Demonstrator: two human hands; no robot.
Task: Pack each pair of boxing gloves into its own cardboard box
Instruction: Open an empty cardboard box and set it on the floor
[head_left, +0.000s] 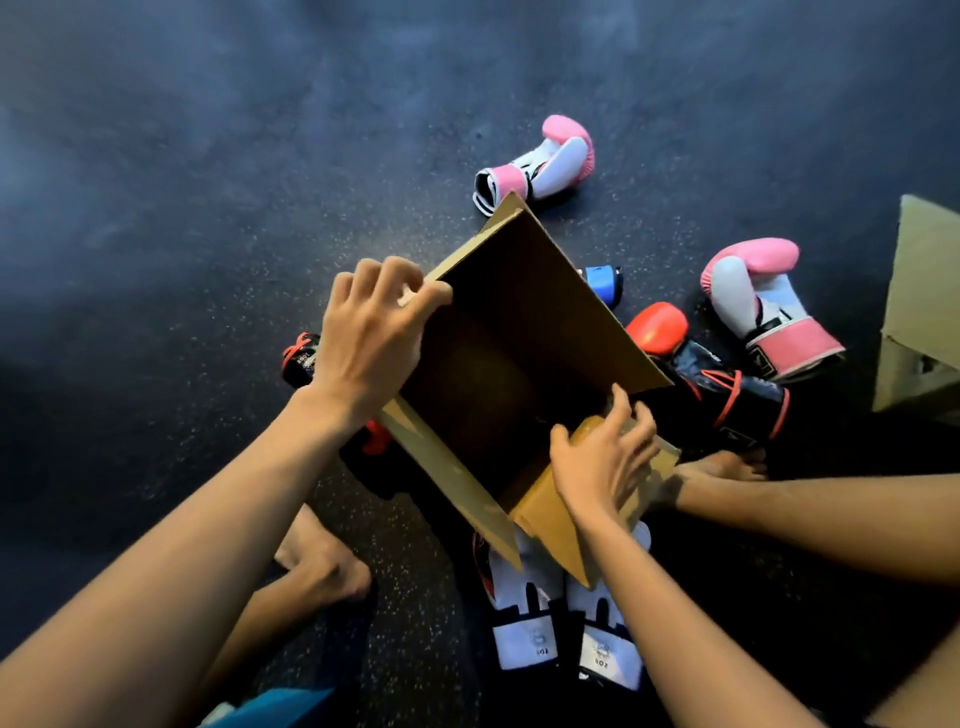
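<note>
A red-and-black glove (300, 358) is seen just left of the left grip (374, 332), half hidden by the wrist. The left grip is clamped on the far-left rim of the cardboard box (519, 332), fingers curled over the edge. The box is held tilted off the floor with its mouth toward the camera, and nothing can be made out in its dark interior. The right grip (605, 462) is closed round the near flap. Just below it a white-and-black pair (561, 618) lies side by side, partly under the box.

Beyond the grips a pink-and-white glove (540, 161) lies alone. A blue glove (605, 283) is mostly hidden behind the box's right wall. Right of the right grip lie a second red-and-black glove (722, 379) and a second pink one (758, 301), with a second box (924, 301) at the far edge.

Partners are scattered apart — a mismatched pair could be packed. A box held only by rim and flap could twist, or the flap could fold inward and block the opening.

The floor (208, 208) is dark, speckled and dimly lit; no walls are shown.
</note>
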